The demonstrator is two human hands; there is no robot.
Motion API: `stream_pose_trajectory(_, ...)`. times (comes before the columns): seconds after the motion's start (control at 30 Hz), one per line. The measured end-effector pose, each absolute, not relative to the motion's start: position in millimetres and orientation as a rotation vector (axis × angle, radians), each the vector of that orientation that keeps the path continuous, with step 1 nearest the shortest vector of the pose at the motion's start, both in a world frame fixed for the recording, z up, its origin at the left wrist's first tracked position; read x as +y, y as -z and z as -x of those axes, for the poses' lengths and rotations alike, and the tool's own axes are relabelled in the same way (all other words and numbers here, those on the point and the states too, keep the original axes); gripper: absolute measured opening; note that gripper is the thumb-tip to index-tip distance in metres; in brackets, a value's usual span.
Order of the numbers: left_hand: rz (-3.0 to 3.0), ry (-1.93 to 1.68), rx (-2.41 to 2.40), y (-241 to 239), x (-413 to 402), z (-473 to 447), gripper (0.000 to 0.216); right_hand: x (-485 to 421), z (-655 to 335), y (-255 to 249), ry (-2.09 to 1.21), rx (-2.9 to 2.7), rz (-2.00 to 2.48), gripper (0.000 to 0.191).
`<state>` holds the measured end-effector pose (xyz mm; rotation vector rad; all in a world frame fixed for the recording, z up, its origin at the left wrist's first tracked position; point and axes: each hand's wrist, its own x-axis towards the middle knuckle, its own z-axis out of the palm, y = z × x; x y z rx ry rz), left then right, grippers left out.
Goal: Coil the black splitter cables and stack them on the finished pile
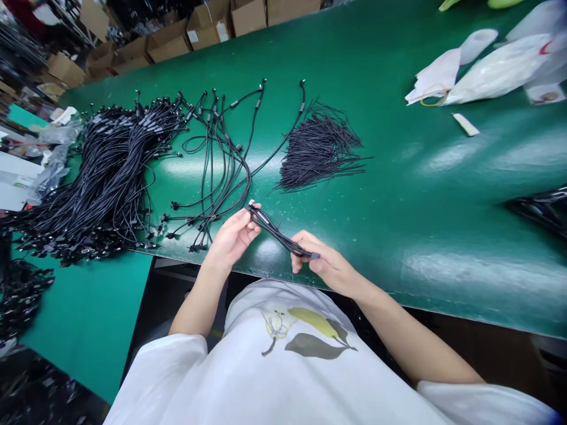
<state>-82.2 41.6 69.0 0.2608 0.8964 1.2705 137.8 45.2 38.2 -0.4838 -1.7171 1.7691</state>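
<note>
A: From the head camera, what are the hands doing?

B: Both are on one black folded cable (277,233), held in the air just above the near edge of the green tabletop (398,195). The left hand (233,236) pinches its upper end between thumb and fingertips, where a small silver connector shows. The right hand (325,262) is closed around the lower end, with a dark plug sticking out beside the thumb.

A: So neither hand is spread?

B: No, both grip the cable. It runs slantwise between them, higher on the left and lower on the right, in several strands laid side by side.

A: What lies around them?

B: Just beyond the left hand, loose cables (221,159) lie fanned out on the tabletop, their plugs pointing toward the near edge. Further left is a thick heap of cables (106,177), much denser, reaching to the tabletop's left end. Beyond the held cable, near the middle, sits a bundle of thin black strands (321,147), well apart from both hands.

A: And farther off?

B: White bags (487,68) lie at the far right corner, and cardboard boxes (168,41) stand beyond the far edge. At the bottom is the person's white shirt (287,366) with a leaf print.
</note>
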Motion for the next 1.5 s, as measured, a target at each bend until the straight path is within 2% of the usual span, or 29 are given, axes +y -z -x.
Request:
stream_pose_trajectory(0.17, -0.368, -1.258, 0.956, -62, 33, 74, 0.038, 47, -144, -37, -1.727, -1.85, 0.472, 0.046)
stream_pose_trajectory(0.3, -0.379, -1.276, 0.955, -66, 35, 69, 0.04, 47, -142, -40, -1.712, -1.916, 0.477, 0.038)
stream_pose_trajectory(0.47, -0.453, -1.23, 0.991, -71, 35, 64, 0.032, 42, -140, -44, -1.706, -2.013, 0.505, 0.035)
stream_pose_trajectory(0.6, -0.222, -1.296, 0.868, -79, 39, 70, 0.016, 41, -138, -43, -1.673, -2.061, 0.584, 0.035)
stream_pose_trajectory(0.83, 0.287, -1.343, 0.721, -101, 51, 92, 0.031, 49, -141, -47, -1.59, -2.11, 0.514, 0.031)
stream_pose_trajectory(0.93, 0.204, -1.291, 0.756, -101, 44, 91, 0.027, 48, -145, -46, -1.612, -2.055, 0.588, 0.033)
stream_pose_trajectory(1.07, -0.085, -1.217, 0.819, -87, 29, 79, 0.015, 45, -151, -46, -1.786, -2.002, 0.562, 0.047)
stream_pose_trajectory(1.23, -0.229, -1.236, 0.834, -68, 20, 67, 0.022, 42, -154, -58, -1.826, -1.989, 0.49, 0.045)
stream_pose_trajectory(1.4, -0.137, -1.22, 0.774, -72, 14, 65, 0.023, 38, -153, -65, -1.777, -2.11, 0.451, 0.041)
stream_pose_trajectory(1.5, -0.035, -1.274, 0.718, -81, 17, 71, 0.034, 38, -147, -62, -1.768, -2.193, 0.521, 0.049)
